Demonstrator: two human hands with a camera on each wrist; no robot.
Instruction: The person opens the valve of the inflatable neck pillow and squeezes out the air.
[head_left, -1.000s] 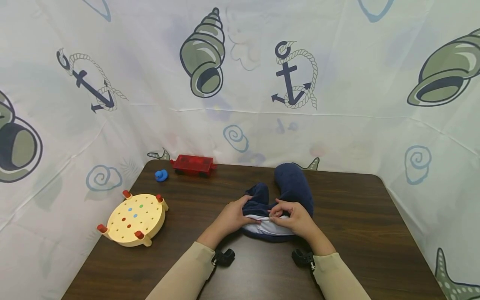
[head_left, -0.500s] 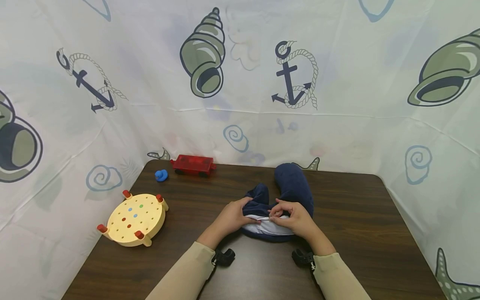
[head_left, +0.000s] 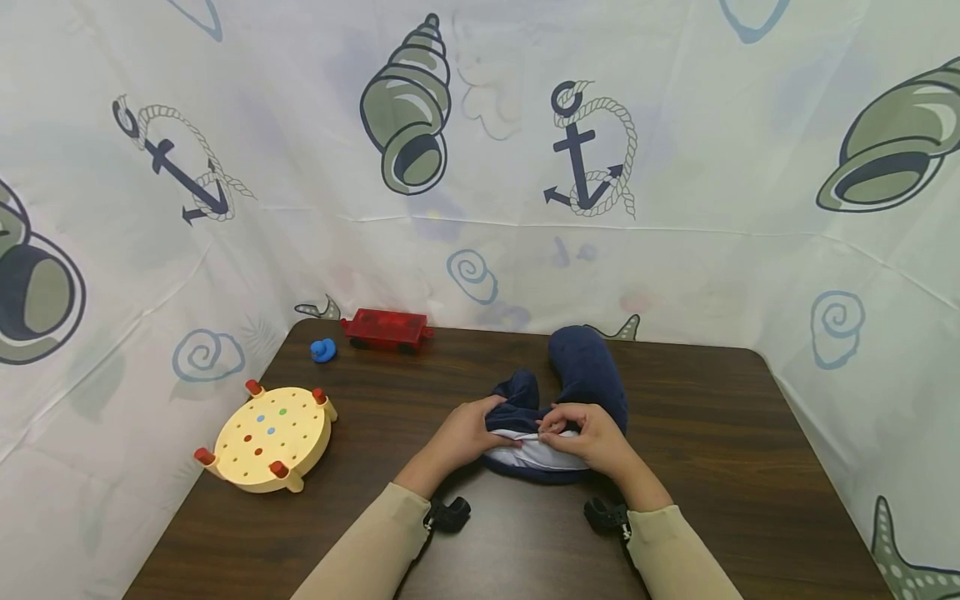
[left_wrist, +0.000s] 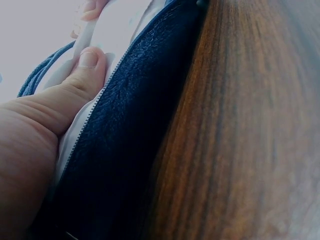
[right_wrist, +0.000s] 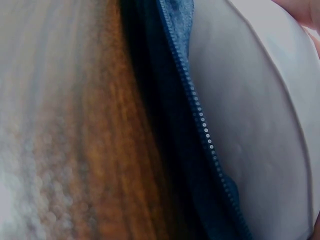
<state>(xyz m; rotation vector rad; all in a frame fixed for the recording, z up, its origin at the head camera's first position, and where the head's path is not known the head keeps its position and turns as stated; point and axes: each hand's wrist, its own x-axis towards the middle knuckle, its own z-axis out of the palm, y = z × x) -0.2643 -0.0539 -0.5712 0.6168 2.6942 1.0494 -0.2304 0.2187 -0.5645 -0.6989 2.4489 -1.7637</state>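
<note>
A navy U-shaped neck pillow (head_left: 588, 367) lies on the table, its zipper undone along the near curve. White inner lining (head_left: 536, 457) bulges out through that gap. My left hand (head_left: 468, 429) grips the pillow's left part. In the left wrist view its thumb (left_wrist: 89, 65) presses on the white fabric beside the zipper teeth (left_wrist: 95, 107). My right hand (head_left: 588, 433) pinches at the upper edge of the white lining, thumb and forefinger close together. The right wrist view shows the navy zipper edge (right_wrist: 202, 122) next to the white lining, with only bits of fingers at its edge.
On the left of the brown table (head_left: 720, 450) lies a round yellow toy (head_left: 273, 437) with red-tipped legs pointing up. Behind it are a small blue duck (head_left: 323, 351) and a red toy wagon (head_left: 387, 330). A patterned white curtain (head_left: 495, 167) surrounds the table's back and sides.
</note>
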